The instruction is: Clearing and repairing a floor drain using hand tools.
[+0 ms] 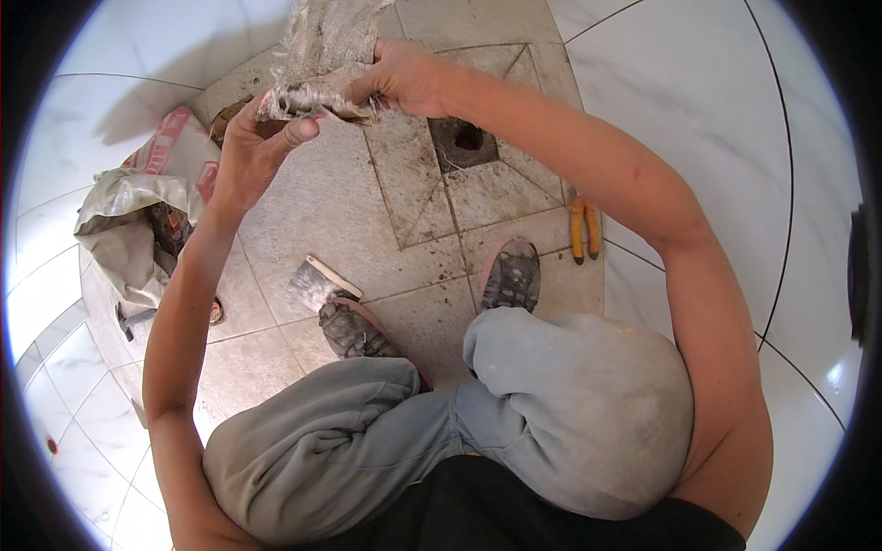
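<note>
Both hands are raised at the top of the view, gripping a frayed, greyish woven sack cloth [333,41]. My left hand [253,156] pinches the cloth's lower left corner between thumb and fingers. On the other side my right hand [409,78] has its fingers closed on the lower right edge. Between the hands, the cloth's edge is ragged, with loose threads. Its upper part runs out of the picture. Below and right of my right hand lies a square, dirty drain opening [464,143] in the tiled floor, with a dark hole in it.
Left of my left arm stands an open whitish sack [129,243] with rubble inside, beside a red-and-white bag [175,147]. A hammer [129,320] lies near it. A flat scraper [322,281] rests by my left shoe. Pliers with orange-yellow handles [582,228] lie near the right wall [680,110].
</note>
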Tool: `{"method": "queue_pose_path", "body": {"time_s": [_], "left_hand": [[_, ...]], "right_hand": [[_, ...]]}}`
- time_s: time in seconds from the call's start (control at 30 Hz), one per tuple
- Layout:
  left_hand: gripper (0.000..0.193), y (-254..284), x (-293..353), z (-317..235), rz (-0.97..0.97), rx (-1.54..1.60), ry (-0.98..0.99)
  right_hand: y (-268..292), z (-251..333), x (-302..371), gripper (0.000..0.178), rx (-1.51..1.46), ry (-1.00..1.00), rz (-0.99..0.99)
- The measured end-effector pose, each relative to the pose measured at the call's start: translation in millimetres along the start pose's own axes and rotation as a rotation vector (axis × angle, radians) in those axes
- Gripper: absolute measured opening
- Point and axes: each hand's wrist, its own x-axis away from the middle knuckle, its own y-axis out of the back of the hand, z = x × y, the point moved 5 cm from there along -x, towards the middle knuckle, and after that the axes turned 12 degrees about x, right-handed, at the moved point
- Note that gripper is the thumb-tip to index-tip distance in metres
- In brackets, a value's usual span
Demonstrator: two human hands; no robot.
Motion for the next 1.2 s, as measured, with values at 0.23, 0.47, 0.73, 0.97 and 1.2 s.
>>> {"method": "queue_pose_path", "body": {"time_s": [0.23, 0.47, 0.73, 0.97, 1.2], "left_hand": [[0.028, 0.5, -10.4, -6.5, -0.361, 0.269, 0.068], [0.027, 2.5, -13.2, -12.6, -0.532, 0.107, 0.012], [0.028, 11.4, -24.4, 7.5, -0.444, 0.47, 0.176], [0.024, -0.7, -25.8, -18.5, -0.47, -0.294, -0.031], [0.048, -32.6, -46.5, -8.6, -0.34, -0.846, -0.206]], "right_hand": [[-13.6, 22.1, 1.6, 0.034, 0.029, 0.05, 0.045], [-25.0, 48.1, 18.6, 0.035, 0.366, 0.222, -0.005], [-18.6, 47.7, 8.9, 0.026, 0.463, 0.242, -0.232], [-15.4, 45.8, -2.0, 0.027, 0.434, 0.145, -0.475], [14.3, 20.1, -13.1, 0.033, 0.712, 0.004, -0.657]]}}
